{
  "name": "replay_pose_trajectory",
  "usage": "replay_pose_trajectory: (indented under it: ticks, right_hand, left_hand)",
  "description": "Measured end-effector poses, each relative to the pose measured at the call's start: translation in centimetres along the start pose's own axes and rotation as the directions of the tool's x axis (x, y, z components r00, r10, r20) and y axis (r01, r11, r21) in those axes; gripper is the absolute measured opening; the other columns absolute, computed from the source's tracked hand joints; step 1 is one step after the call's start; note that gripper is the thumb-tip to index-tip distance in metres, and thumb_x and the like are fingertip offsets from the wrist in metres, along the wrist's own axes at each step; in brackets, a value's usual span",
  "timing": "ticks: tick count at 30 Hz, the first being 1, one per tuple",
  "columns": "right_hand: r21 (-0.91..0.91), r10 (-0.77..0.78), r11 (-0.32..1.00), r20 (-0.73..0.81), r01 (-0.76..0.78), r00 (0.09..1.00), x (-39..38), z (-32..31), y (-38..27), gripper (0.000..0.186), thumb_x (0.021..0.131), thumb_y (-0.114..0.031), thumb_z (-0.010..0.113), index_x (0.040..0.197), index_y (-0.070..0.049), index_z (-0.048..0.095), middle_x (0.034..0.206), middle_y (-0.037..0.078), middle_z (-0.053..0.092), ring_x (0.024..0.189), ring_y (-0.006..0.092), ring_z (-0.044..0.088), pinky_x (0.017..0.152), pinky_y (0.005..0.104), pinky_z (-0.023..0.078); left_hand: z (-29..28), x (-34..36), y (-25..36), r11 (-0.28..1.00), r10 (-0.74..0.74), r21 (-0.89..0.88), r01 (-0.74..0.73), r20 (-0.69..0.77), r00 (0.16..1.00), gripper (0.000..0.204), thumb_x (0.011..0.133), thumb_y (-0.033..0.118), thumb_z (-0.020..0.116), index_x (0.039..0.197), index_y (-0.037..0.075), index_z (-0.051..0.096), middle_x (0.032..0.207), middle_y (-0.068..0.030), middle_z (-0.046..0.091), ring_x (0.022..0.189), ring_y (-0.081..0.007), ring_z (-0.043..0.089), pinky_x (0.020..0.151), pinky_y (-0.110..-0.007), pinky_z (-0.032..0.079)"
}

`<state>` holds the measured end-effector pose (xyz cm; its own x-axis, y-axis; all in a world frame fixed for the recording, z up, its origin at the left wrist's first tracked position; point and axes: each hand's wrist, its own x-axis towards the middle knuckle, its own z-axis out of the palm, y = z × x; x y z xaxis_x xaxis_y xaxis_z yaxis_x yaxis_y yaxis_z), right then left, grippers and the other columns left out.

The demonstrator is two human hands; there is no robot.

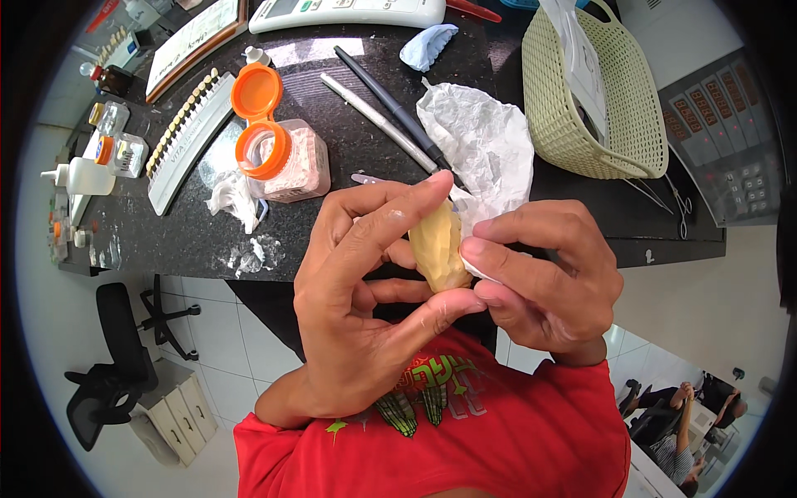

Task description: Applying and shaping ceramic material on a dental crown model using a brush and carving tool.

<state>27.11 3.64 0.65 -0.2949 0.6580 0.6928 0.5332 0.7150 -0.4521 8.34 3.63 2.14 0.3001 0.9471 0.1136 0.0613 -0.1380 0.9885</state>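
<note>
Close above the front edge of the counter, my left hand (pixel 349 290) grips a pale yellow piece (pixel 437 249) that looks like a dental plaster cast, its surface faceted. The thumb supports it from below and the fingers curl around its far side. My right hand (pixel 552 274) is closed in a pinch on a bit of white tissue (pixel 480 267), pressed against the cast's right side; most of the tissue is hidden by the fingers. Just beyond both hands lies a crumpled white paper (pixel 481 137). A dark pen-like tool (pixel 390 104) and a silver one (pixel 374 120) rest beside it.
An orange-lidded jar (pixel 303 162) of pinkish powder stands open at left, near a tooth shade guide (pixel 187 149) and a crumpled tissue (pixel 237 199). At right are a woven basket (pixel 598 149), scissors (pixel 682 203) and a control panel (pixel 722 133). A blue crumpled piece (pixel 428 47) lies at the back.
</note>
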Motion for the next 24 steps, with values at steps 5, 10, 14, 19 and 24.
replay_pose_trajectory:
  ticks: [5,10,14,19,24]
  right_hand:
    - [0.011,0.015,1.000,0.032,-0.015,0.999,0.2,-0.1,-0.1,0.039,0.059,-0.013,0.078,0.097,-0.008,0.072,0.093,0.005,0.065,0.078,0.0224,0.061,0.060,0.0295,0.053]
    - [0.007,0.013,1.000,0.045,-0.014,0.999,0.2,-0.2,-0.2,0.040,0.057,-0.013,0.078,0.097,-0.010,0.072,0.092,0.005,0.065,0.078,0.0231,0.061,0.060,0.0298,0.053]
    - [0.001,-0.019,1.000,0.036,0.019,0.999,0.3,-0.6,-0.1,0.032,0.065,-0.014,0.078,0.096,-0.006,0.071,0.091,0.007,0.066,0.078,0.0238,0.061,0.062,0.0300,0.052]
    - [-0.266,0.124,0.949,-0.183,-0.171,0.975,0.4,-2.5,-0.3,0.025,0.081,-0.018,0.073,0.095,0.002,0.069,0.090,0.012,0.068,0.077,0.0253,0.063,0.066,0.0309,0.052]
    - [-0.257,0.045,0.963,-0.135,-0.079,0.990,3.4,-1.7,-1.7,0.024,0.087,-0.015,0.066,0.099,0.005,0.065,0.089,0.017,0.067,0.079,0.0236,0.063,0.067,0.0299,0.050]
  left_hand:
    - [0.1,0.0,-0.3,0.999,-0.019,-0.034,0.018,-0.020,1.000,0.070,0.069,0.002,0.081,0.130,-0.007,0.048,0.122,-0.0102,0.043,0.103,-0.0166,0.059,0.080,-0.024,0.058]
    - [0.0,0.0,-0.3,0.999,-0.028,-0.044,0.028,-0.001,1.000,0.070,0.069,0.002,0.082,0.130,-0.006,0.049,0.122,-0.0106,0.044,0.102,-0.0164,0.060,0.080,-0.024,0.058]
    - [0.0,-0.2,-0.3,0.998,-0.014,-0.069,0.014,0.005,1.000,0.072,0.068,0.002,0.082,0.131,-0.006,0.047,0.126,-0.0123,0.042,0.103,-0.0167,0.059,0.080,-0.025,0.059]
    - [-1.2,-2.4,-1.2,0.981,0.116,-0.140,-0.137,-0.146,0.982,0.071,0.070,-0.005,0.078,0.132,-0.005,0.043,0.131,-0.0172,0.040,0.106,-0.0218,0.059,0.080,-0.030,0.060]
    - [-2.5,-4.0,-2.4,0.905,0.137,-0.342,-0.255,-0.332,0.933,0.058,0.086,0.007,0.067,0.134,-0.006,0.036,0.134,-0.0223,0.037,0.097,-0.0280,0.065,0.076,-0.035,0.062]
